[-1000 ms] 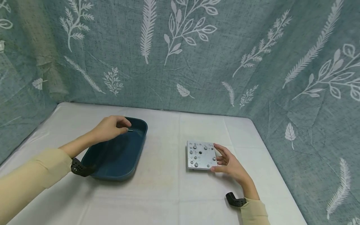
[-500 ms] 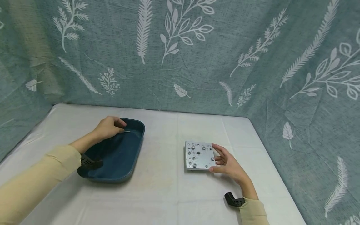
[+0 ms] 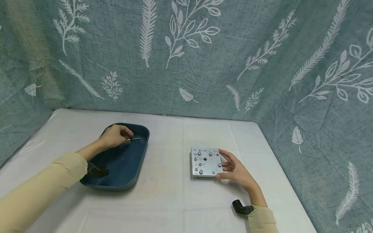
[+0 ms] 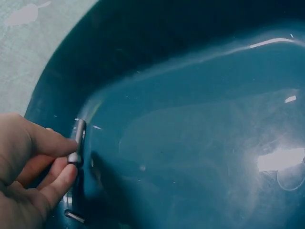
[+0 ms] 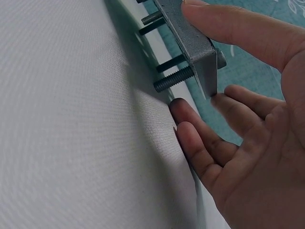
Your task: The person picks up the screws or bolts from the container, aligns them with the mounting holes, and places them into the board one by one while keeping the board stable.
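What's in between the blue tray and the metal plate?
Just white cloth, with a crease running through it. Nothing stands on that stretch between the tray and the plate. You can see it in the head view.

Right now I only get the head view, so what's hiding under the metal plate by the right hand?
Observer: Bolt shanks! The right wrist view shows them sticking out of the underside of the metal plate, and the thickest one in sight has a screw thread.

Operator: Whoa! And the left hand over in the blue tray, is it really holding that little metal pin? I just see it poking out.

Observer: Yes. The left wrist view shows the pin pinched between the thumb and a finger, one on each side of it.
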A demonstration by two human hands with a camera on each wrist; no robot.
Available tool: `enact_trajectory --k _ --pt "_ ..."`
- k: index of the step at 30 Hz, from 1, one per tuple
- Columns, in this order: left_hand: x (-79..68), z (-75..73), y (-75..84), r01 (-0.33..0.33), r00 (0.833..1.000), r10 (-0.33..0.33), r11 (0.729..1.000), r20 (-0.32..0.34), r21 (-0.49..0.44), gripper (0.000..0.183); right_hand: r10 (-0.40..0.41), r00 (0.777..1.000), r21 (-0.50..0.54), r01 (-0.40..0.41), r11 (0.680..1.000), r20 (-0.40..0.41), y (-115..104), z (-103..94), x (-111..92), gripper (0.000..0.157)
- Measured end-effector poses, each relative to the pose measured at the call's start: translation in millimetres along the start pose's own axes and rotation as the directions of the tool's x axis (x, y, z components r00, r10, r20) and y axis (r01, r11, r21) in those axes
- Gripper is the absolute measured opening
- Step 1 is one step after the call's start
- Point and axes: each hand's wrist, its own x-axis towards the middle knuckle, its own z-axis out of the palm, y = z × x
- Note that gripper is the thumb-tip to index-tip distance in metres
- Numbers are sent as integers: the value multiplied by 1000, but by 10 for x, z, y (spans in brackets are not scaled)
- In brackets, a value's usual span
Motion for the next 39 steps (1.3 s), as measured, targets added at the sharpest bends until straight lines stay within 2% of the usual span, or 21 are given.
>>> enact_trajectory --k 8,15,19,27,34,39 --pt "61 87 -45 -49 999 49 998 10 42 18 8 1000 -6 -8 1000 -8 1 -1 -10 100" --pt "54 92 -63 -98 995 97 993 22 64 18 12 1000 -1 -12 1000 -6 0 -8 -15 101" --pt "70 98 -85 -123 992 123 988 7 90 19 4 1000 3 -4 1000 -2 6 -5 -9 102" --pt "88 101 -89 -194 981 192 972 25 136 15 -2 1000 -12 2 1000 -7 -6 -8 7 101" --pt "6 24 -24 -190 980 197 970 -31 151 11 -2 1000 -18 1 1000 -10 -1 1 14 100" --pt "-94 16 116 -180 975 189 980 -117 86 18 3 1000 -11 -3 1000 -17 21 9 2 100"
